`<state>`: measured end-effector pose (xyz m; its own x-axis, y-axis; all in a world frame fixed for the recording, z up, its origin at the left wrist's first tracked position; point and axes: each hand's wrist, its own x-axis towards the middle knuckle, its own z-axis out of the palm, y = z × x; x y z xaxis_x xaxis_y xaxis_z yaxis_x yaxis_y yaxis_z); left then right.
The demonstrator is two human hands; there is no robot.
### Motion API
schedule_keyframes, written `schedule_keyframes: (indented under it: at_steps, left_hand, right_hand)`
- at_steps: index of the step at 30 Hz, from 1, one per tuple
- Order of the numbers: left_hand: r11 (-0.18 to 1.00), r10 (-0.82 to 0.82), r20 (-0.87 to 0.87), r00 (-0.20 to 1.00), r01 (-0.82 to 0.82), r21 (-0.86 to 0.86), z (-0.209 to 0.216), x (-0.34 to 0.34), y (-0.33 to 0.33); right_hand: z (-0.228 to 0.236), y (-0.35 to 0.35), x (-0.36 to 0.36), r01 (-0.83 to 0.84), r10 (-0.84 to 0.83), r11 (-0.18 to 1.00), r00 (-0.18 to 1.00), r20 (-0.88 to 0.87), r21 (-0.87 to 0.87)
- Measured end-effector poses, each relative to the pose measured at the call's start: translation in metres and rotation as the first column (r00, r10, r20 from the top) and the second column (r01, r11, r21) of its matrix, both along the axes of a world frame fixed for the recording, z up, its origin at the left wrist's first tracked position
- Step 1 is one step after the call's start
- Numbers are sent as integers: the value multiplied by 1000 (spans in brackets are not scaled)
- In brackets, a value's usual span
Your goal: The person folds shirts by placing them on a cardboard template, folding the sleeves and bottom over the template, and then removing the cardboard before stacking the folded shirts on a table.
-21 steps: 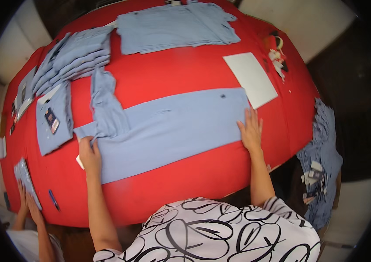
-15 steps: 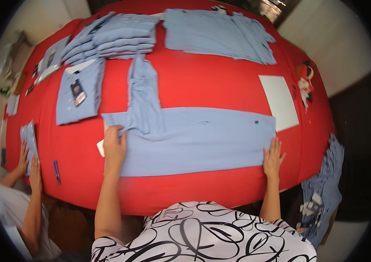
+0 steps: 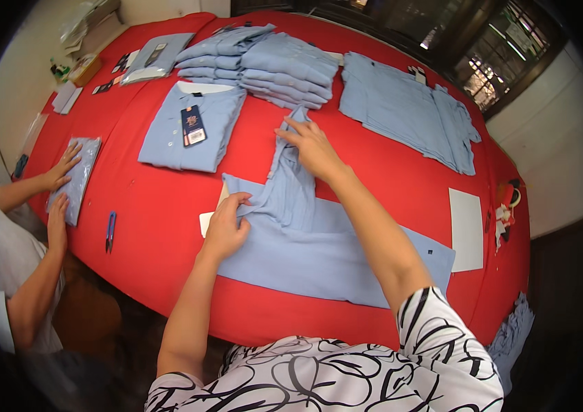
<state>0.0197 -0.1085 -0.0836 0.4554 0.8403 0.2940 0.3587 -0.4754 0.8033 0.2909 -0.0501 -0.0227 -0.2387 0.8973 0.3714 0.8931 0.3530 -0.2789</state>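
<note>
A light blue shirt [image 3: 291,264] lies in front of me, folded into a long panel, with one sleeve [image 3: 293,182] stretched out toward the far side. At the shoulder end, my left hand [image 3: 227,225] has its fingers bent onto the fabric, holding the fold beside the sleeve's base. My right hand [image 3: 315,152] reaches across the panel and grips the far end of the sleeve. A strip of white card [image 3: 205,223] sticks out from under the shirt by my left hand. Next to the panel's right end lies a white sheet [image 3: 466,230].
Folded blue shirts [image 3: 284,65] are stacked at the back, with flat ones [image 3: 401,103] to their right. A tagged folded shirt [image 3: 188,134] lies left of the sleeve. Blue-handled snips [image 3: 110,230] rest near a co-worker, whose hands [image 3: 64,168] press a bagged garment [image 3: 84,182].
My right hand has left the panel's right end and moved across to the sleeve's far end, gripping it. My left hand stays at the shoulder. The view has shifted and turned.
</note>
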Motion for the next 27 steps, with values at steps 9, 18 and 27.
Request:
schedule_keyframes:
  at_steps: [9,18,27]
  left_hand:
    - [997,-19,-88,996,25,75,10,7,-8]
    - [999,-42,-25,999,42,-15,2,2,-1]
    - [979,-127,-50,991,133,153,-7,7,1]
  right_hand:
    - [22,16,58,173,-265,959,824,501,224]
    - [61,-237,53,10,-43,974,989,145,226]
    - [-26,-340,39,376,-391,895,920,17,241]
